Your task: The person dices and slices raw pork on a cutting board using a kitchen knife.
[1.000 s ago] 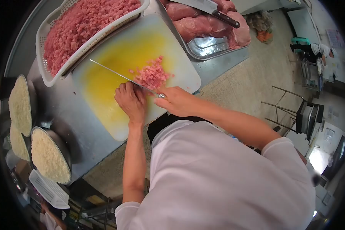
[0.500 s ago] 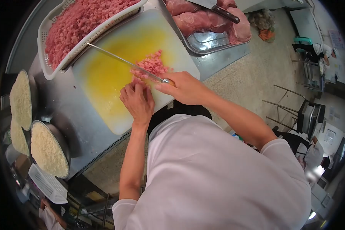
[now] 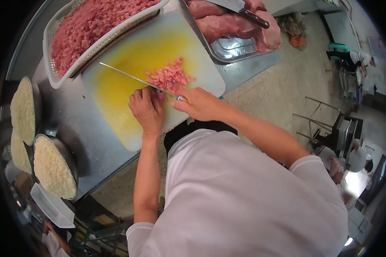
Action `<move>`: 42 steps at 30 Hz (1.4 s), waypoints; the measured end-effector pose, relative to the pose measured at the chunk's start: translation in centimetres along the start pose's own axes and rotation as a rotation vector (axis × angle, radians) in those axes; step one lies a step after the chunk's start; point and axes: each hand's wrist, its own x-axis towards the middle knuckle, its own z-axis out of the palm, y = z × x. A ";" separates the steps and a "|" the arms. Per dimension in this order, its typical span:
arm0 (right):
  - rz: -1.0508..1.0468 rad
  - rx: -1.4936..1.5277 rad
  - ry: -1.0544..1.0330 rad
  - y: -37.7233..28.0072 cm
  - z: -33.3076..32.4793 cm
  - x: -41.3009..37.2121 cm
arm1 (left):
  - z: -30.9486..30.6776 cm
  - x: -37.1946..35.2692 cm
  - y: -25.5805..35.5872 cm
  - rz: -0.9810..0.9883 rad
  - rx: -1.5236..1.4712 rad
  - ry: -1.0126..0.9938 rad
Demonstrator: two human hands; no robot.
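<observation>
My right hand (image 3: 197,104) is closed round the handle of a long knife (image 3: 128,76), whose thin blade points to the upper left across the cutting board (image 3: 116,92). Beside the blade, my left hand (image 3: 147,110) presses down on a piece of pink meat (image 3: 162,97) with bent fingers, and most of that piece is hidden. Diced meat (image 3: 169,77) lies in a small heap on the far side of the blade. The board is white with a large yellow stain.
A white basket (image 3: 49,60) heaped with diced meat stands at the upper left. Large meat pieces and a cleaver (image 3: 255,18) lie in a metal tray (image 3: 231,55) at the upper right. Bowls of white grains (image 3: 53,165) stand left. Other people are in the background.
The knife and my right hand have moved slightly toward my body. My left hand has shifted a little left, and more of the diced heap shows beyond the blade.
</observation>
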 end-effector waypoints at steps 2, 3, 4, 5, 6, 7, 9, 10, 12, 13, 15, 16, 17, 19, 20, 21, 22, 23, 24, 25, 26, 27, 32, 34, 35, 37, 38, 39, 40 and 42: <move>0.024 -0.008 -0.011 -1.0 -1.0 -0.2 | 0.0 -0.3 -0.3 -0.023 -0.049 0.028; 0.108 -0.019 -0.069 -2.0 -1.7 -0.9 | 0.2 -0.4 -0.5 -0.060 -0.096 0.057; 0.196 -0.027 -0.134 -2.8 -2.2 -1.6 | 0.2 -0.3 -0.5 -0.063 -0.101 0.054; 0.203 -0.025 -0.141 -3.4 -2.5 -2.3 | -0.1 -0.4 -0.6 -0.073 -0.114 0.037; 0.213 -0.024 -0.141 -4.0 -2.8 -2.8 | -0.3 -0.6 -0.7 -0.085 -0.125 0.021; 0.219 -0.023 -0.140 -4.3 -2.8 -2.9 | -0.2 -0.9 -0.9 -0.092 -0.123 0.019; 0.057 -0.019 -0.024 -0.6 0.7 -1.3 | 0.5 -0.9 -1.1 -0.027 0.006 0.030; -0.096 -0.009 0.092 0.7 2.0 -0.8 | 0.6 -1.0 -1.1 -0.028 -0.001 0.024; -0.052 -0.044 0.044 -0.1 1.5 0.7 | 0.5 -1.1 -1.4 -0.024 0.002 0.020; -0.005 -0.069 0.006 -1.0 1.3 0.8 | 0.1 -1.4 -1.4 -0.024 0.004 0.013; 0.055 -0.056 -0.063 -3.2 -0.7 0.4 | 0.0 -0.9 -1.2 -0.017 -0.099 0.037; 0.120 -0.039 -0.138 -4.0 -1.7 0.0 | -0.2 -0.7 -1.0 -0.013 -0.105 0.040; 0.124 -0.040 -0.141 -4.3 -2.1 -0.7 | -0.7 -0.8 -0.8 -0.047 -0.117 0.014; 0.128 -0.067 -0.170 -4.6 -2.3 -1.7 | -1.0 -1.3 -0.9 -0.088 -0.123 -0.018; 0.125 -0.068 -0.172 -3.5 -1.2 -1.2 | -0.9 -1.3 -1.0 -0.062 -0.089 -0.023; 0.041 -0.048 -0.082 -1.5 0.6 -0.6 | -0.8 -1.3 -1.0 -0.034 -0.058 -0.030; -0.040 -0.030 0.008 -1.2 1.3 -0.1 | -0.8 -1.5 -0.9 -0.033 -0.063 -0.031; -0.049 -0.037 0.007 -0.7 1.3 0.6 | -0.6 -1.3 -1.0 -0.031 -0.071 -0.025; -0.041 -0.034 -0.002 -1.3 1.0 1.4 | -0.6 -1.2 -1.1 -0.025 -0.076 -0.022; -0.019 -0.021 -0.007 -1.9 0.9 1.2 | -0.9 -1.6 -1.1 -0.019 -0.075 -0.032; -0.018 -0.022 0.003 -2.6 0.3 0.8 | -0.9 -1.6 -1.0 -0.061 -0.141 0.005; 0.022 -0.047 -0.043 -3.9 -0.7 0.3 | -0.7 -1.3 -1.0 -0.104 -0.208 0.047; 0.100 -0.008 -0.164 -3.0 0.1 -1.0 | -1.2 -1.8 -1.5 -0.064 -0.104 -0.034; 0.028 -0.020 -0.078 -1.7 1.8 0.2 | -1.0 -1.8 -1.3 -0.050 -0.039 -0.013; 0.015 -0.027 -0.077 -1.1 2.1 0.8 | -1.1 -1.6 -1.3 -0.045 -0.059 -0.012; -0.051 -0.077 -0.024 -1.5 1.9 1.5 | -1.8 -1.8 -1.2 -0.023 -0.082 -0.021; -0.055 -0.083 -0.015 -1.6 1.3 1.0 | -2.0 -1.8 -1.2 -0.065 -0.158 -0.026; 0.063 -0.068 -0.097 -3.6 -0.1 0.1 | -2.0 -1.8 -1.2 -0.113 -0.234 -0.035; 0.184 -0.050 -0.185 -4.7 -0.5 -0.5 | -2.1 -1.9 -1.4 -0.117 -0.234 -0.035; 0.155 -0.033 -0.169 -3.5 0.9 -0.7 | -2.4 -2.0 -1.9 -0.024 -0.151 -0.089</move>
